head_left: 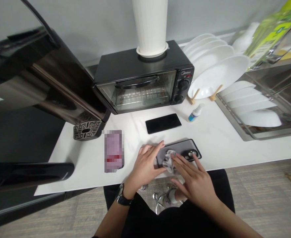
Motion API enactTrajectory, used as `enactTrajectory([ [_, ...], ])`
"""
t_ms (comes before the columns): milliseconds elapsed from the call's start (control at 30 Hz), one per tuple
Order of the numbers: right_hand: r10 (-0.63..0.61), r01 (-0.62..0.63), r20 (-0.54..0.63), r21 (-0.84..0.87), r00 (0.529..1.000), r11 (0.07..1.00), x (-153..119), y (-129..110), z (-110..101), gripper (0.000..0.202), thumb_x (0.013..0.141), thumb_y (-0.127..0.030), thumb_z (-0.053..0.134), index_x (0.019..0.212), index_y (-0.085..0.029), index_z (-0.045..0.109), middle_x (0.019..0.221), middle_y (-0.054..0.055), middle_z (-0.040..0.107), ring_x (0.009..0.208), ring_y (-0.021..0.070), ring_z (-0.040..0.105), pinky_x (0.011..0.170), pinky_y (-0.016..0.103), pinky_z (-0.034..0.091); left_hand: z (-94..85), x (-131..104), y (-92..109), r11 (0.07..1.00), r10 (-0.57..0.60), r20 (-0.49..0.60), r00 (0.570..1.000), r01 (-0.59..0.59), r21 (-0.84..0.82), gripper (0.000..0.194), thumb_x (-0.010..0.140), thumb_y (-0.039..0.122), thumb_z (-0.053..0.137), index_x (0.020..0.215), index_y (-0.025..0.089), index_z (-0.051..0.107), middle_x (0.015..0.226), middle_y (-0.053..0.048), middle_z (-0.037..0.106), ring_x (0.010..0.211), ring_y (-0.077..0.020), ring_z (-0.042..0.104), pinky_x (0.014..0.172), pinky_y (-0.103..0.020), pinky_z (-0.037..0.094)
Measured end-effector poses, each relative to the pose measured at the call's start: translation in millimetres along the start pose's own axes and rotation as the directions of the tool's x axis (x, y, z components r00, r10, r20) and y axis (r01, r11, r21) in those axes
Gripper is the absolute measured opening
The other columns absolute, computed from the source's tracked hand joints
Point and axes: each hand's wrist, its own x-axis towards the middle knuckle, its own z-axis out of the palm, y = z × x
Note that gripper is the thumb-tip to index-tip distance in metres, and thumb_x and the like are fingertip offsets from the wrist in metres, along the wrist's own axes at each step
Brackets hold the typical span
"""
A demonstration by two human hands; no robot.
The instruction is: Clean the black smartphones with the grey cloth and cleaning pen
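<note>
A phone case with a round camera section (185,145) lies on the white counter near its front edge. My left hand (146,163) grips the left end of the case, its fingers at the far edge and its thumb at the near edge. Under the fingertips of my right hand (193,177) a crumpled greyish cloth (169,161) is pressed on the case; the right thumb is apart from the fingers. Behind the case lies a flat black phone (163,123). A small spray bottle (195,113) stands to the right of that phone.
A toaster oven (145,79) with a white pot (150,26) on top stands behind. At the left are a blurred-out pink item (114,151) and a dark drinks machine (68,82). White plates (219,74) stand at the right, beside the sink rack (234,122).
</note>
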Motion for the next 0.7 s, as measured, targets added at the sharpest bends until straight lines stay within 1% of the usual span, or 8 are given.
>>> enactTrajectory([
  [100,0.07,-0.069,0.004,-0.117,0.998,0.991,-15.6,30.2,-16.2,0.056,0.108,-0.042,0.051,0.158,-0.017,0.046,0.154,0.013,0.059,0.139,0.0284,0.061,0.133,0.053,0.014,-0.6,1.0,1.0,1.0,0.013,0.001,1.0,-0.013,-0.007,0.108,0.083,0.039,0.088,0.168,0.037,0.02,0.155,-0.003,0.06,0.127,-0.0304,0.055,0.111,-0.047,0.041],
  [167,0.133,-0.134,-0.019,-0.154,0.991,0.979,-15.5,33.2,-13.6,0.061,0.109,-0.046,0.049,0.16,-0.015,0.043,0.156,0.015,0.058,0.138,0.0305,0.062,0.132,0.055,0.016,0.2,2.4,1.1,1.0,0.023,0.005,1.0,-0.023,-0.01,0.107,0.084,0.04,0.087,0.168,0.037,0.02,0.156,-0.004,0.059,0.127,-0.0307,0.055,0.111,-0.048,0.041],
  [233,0.157,-0.163,-0.047,-0.151,0.986,0.975,-6.3,19.6,-0.1,0.068,0.107,-0.053,0.05,0.158,-0.009,0.044,0.157,0.019,0.055,0.142,0.0342,0.057,0.13,0.056,0.022,1.9,3.6,0.1,1.0,0.027,0.008,1.0,-0.027,-0.01,0.105,0.084,0.04,0.086,0.168,0.036,0.021,0.156,-0.004,0.059,0.128,-0.0312,0.055,0.112,-0.048,0.041],
  [333,0.114,-0.12,-0.082,-0.066,0.99,0.991,15.7,-20.4,27.8,0.073,0.103,-0.062,0.051,0.147,-0.004,0.056,0.153,0.025,0.058,0.145,0.038,0.054,0.126,0.056,0.031,4.4,3.8,-2.7,0.999,0.034,0.027,0.999,-0.034,-0.01,0.099,0.087,0.033,0.081,0.168,0.034,0.023,0.155,-0.004,0.06,0.127,-0.0308,0.055,0.112,-0.048,0.04],
  [400,0.067,-0.065,-0.102,0.023,0.993,0.998,27.4,-44.6,39.4,0.071,0.103,-0.063,0.051,0.14,-0.003,0.061,0.148,0.025,0.063,0.143,0.0368,0.057,0.126,0.055,0.034,5.2,2.6,-4.0,1.0,0.027,0.034,0.999,-0.027,-0.002,0.096,0.088,0.023,0.075,0.168,0.034,0.023,0.154,-0.003,0.062,0.125,-0.03,0.056,0.112,-0.047,0.04],
  [467,0.041,-0.031,-0.11,0.087,0.993,0.996,30.9,-54.5,39.3,0.065,0.104,-0.058,0.051,0.14,-0.005,0.062,0.144,0.021,0.067,0.14,0.0325,0.06,0.128,0.051,0.031,4.6,1.1,-3.4,1.0,0.001,0.033,0.999,-0.001,0.005,0.097,0.087,0.019,0.072,0.168,0.034,0.022,0.154,-0.002,0.061,0.126,-0.0299,0.056,0.112,-0.047,0.04],
  [600,0.05,-0.047,-0.045,0.072,0.998,0.996,9.8,-25.2,11.2,0.046,0.109,-0.041,0.05,0.146,-0.016,0.059,0.146,0.01,0.067,0.138,0.0233,0.062,0.134,0.047,0.013,0.4,0.4,1.0,1.0,-0.018,0.054,0.998,0.017,0.008,0.104,0.086,0.025,0.079,0.169,0.035,0.018,0.157,-0.004,0.059,0.132,-0.0308,0.054,0.114,-0.049,0.039],
  [700,0.123,-0.122,0.002,-0.067,0.992,0.99,-11.9,10.9,-12.5,0.051,0.108,-0.042,0.051,0.154,-0.018,0.052,0.155,0.01,0.059,0.143,0.026,0.058,0.134,0.052,0.014,-1.8,2.9,3.1,1.0,0.009,0.05,0.999,-0.01,0.005,0.11,0.085,0.032,0.085,0.169,0.037,0.014,0.156,-0.004,0.059,0.133,-0.0311,0.054,0.115,-0.05,0.039],
])
